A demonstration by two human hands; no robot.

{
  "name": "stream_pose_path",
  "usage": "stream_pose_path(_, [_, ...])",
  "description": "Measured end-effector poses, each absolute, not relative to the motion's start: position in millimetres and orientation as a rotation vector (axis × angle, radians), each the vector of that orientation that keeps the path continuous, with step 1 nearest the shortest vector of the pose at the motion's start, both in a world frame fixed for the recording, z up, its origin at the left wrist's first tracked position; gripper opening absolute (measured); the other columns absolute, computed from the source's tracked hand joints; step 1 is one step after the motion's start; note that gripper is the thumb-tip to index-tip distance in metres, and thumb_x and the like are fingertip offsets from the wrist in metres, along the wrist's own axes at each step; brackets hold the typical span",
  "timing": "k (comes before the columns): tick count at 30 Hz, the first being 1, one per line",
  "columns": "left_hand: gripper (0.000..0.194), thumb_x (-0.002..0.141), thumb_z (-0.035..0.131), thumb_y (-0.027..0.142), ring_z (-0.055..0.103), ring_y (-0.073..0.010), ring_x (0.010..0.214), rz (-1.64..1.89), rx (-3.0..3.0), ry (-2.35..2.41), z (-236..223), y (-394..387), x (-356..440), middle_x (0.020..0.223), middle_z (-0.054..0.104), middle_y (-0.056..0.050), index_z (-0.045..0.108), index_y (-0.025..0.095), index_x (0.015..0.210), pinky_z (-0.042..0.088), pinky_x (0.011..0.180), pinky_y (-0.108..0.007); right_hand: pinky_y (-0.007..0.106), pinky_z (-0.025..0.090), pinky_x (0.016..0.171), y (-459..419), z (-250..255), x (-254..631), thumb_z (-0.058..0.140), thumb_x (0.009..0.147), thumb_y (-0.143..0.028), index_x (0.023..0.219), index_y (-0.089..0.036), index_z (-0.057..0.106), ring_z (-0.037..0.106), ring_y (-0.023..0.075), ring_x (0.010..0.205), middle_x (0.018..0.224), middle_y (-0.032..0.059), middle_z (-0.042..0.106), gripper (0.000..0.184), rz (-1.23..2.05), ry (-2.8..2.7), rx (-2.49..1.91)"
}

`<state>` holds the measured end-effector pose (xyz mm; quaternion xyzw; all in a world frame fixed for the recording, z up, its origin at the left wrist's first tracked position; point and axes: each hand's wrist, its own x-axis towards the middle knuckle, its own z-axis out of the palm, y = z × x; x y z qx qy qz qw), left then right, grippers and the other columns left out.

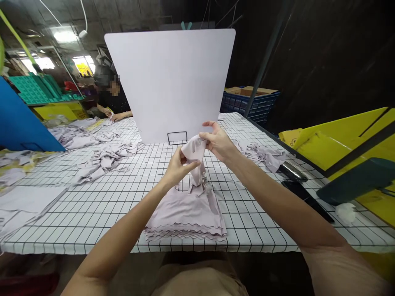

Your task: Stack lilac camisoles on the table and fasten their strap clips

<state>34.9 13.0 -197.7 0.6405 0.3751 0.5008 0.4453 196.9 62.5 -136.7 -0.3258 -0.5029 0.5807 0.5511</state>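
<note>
Between my two hands a pale lilac garment piece (195, 149) is held up, its lower end hanging down over a stack. My left hand (180, 165) grips its left side, thumb pointing right across the cloth. At the top right corner my right hand (218, 142) pinches the fabric between thumb and fingers. Below them lies a neat stack of lilac fabric pieces (188, 213) with wavy front edges, near the table's front edge. The exact shape of the held piece is hidden by its folds.
A white board (173, 82) stands upright ahead on a wire stand (177, 137). Loose lilac cloth (105, 160) lies left, more cloth (262, 155) right. A phone-like black slab (308, 201) and dark bottle (293, 171) lie right. Another person (112, 94) handles cloth behind the board.
</note>
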Motion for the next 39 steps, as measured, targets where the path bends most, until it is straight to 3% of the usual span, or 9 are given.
stream_pose_path(7, [0.053, 0.070, 0.086, 0.049, 0.066, -0.0156, 0.071, 1.181, 1.411, 0.911, -198, 24, 7, 0.087, 0.071, -0.006, 0.063, 0.015, 0.103, 0.051, 0.064, -0.027, 0.032, 0.056, 0.078, 60, -115, 240, 0.074, 0.069, -0.012, 0.119, -0.021, 0.069, 0.068, 0.0175, 0.087, 0.098, 0.0046, 0.076, 0.051, 1.259, -1.804, -0.848])
stream_pose_path(10, [0.054, 0.064, 0.089, 0.049, 0.061, -0.0128, 0.065, 1.215, 1.452, 1.006, -187, 22, -9, 0.079, 0.069, -0.002, 0.066, 0.016, 0.099, 0.045, 0.056, -0.023, 0.030, 0.052, 0.064, 67, -109, 257, 0.078, 0.072, -0.024, 0.090, -0.016, 0.078, 0.065, 0.0171, 0.069, 0.073, 0.0051, 0.073, 0.019, 0.948, -2.054, -1.098])
stream_pose_path(12, [0.050, 0.064, 0.089, 0.050, 0.060, -0.0122, 0.067, 1.215, 1.497, 1.036, -180, 20, -18, 0.080, 0.068, -0.002, 0.069, 0.015, 0.095, 0.043, 0.056, -0.022, 0.030, 0.048, 0.060, 71, -104, 263, 0.080, 0.073, -0.034, 0.072, -0.015, 0.076, 0.061, 0.0161, 0.066, 0.069, 0.0060, 0.069, 0.019, 0.852, -2.125, -1.195])
stream_pose_path(16, [0.044, 0.066, 0.088, 0.052, 0.055, -0.0094, 0.062, 1.171, 1.448, 1.019, -167, 17, -31, 0.075, 0.064, 0.000, 0.070, 0.014, 0.080, 0.040, 0.052, -0.020, 0.028, 0.049, 0.071, 68, -96, 268, 0.086, 0.069, -0.047, 0.070, -0.016, 0.076, 0.062, 0.0170, 0.086, 0.099, 0.0081, 0.069, 0.033, 1.181, -2.024, -0.974])
stream_pose_path(20, [0.044, 0.063, 0.091, 0.049, 0.052, -0.0068, 0.055, 1.140, 1.284, 0.969, -158, 20, -46, 0.069, 0.062, 0.002, 0.066, 0.015, 0.077, 0.037, 0.047, -0.017, 0.024, 0.041, 0.057, 63, -96, 267, 0.089, 0.063, -0.052, 0.073, -0.017, 0.072, 0.052, 0.0108, 0.065, 0.073, 0.0005, 0.061, 0.040, 1.489, -1.728, -0.809])
stream_pose_path(25, [0.041, 0.065, 0.091, 0.043, 0.050, -0.0065, 0.051, 1.266, 1.185, 0.840, -146, 30, -73, 0.064, 0.060, 0.003, 0.062, 0.016, 0.075, 0.042, 0.048, -0.017, 0.022, 0.032, 0.051, 69, -92, 278, 0.089, 0.067, -0.047, 0.066, -0.016, 0.064, 0.045, 0.0077, 0.058, 0.064, -0.0033, 0.054, 0.040, 1.488, -1.819, -0.862])
stream_pose_path(29, [0.034, 0.065, 0.090, 0.036, 0.052, -0.0074, 0.053, 1.279, 1.203, 0.771, -130, 31, -86, 0.064, 0.060, 0.001, 0.063, 0.016, 0.070, 0.045, 0.050, -0.018, 0.024, 0.039, 0.059, 71, -83, 286, 0.086, 0.071, -0.048, 0.075, -0.015, 0.072, 0.054, 0.0112, 0.067, 0.071, 0.0007, 0.062, 0.036, 1.382, -2.036, -0.941])
stream_pose_path(35, [0.031, 0.070, 0.088, 0.040, 0.063, -0.0135, 0.062, 0.712, 1.515, 1.006, -108, 18, -78, 0.079, 0.072, -0.008, 0.076, 0.014, 0.084, 0.047, 0.050, -0.020, 0.025, 0.041, 0.063, 68, -78, 283, 0.089, 0.065, -0.039, 0.079, -0.015, 0.071, 0.057, 0.0126, 0.071, 0.077, 0.0010, 0.066, 0.033, 1.322, -2.245, -1.073])
stream_pose_path(39, [0.034, 0.072, 0.085, 0.046, 0.056, -0.0101, 0.054, 0.968, 1.534, 0.973, -99, 16, -68, 0.065, 0.067, -0.004, 0.074, 0.014, 0.076, 0.042, 0.046, -0.019, 0.023, 0.039, 0.058, 69, -83, 281, 0.089, 0.066, -0.036, 0.070, -0.016, 0.062, 0.054, 0.0106, 0.066, 0.069, -0.0023, 0.060, 0.034, 1.392, -2.262, -1.029])
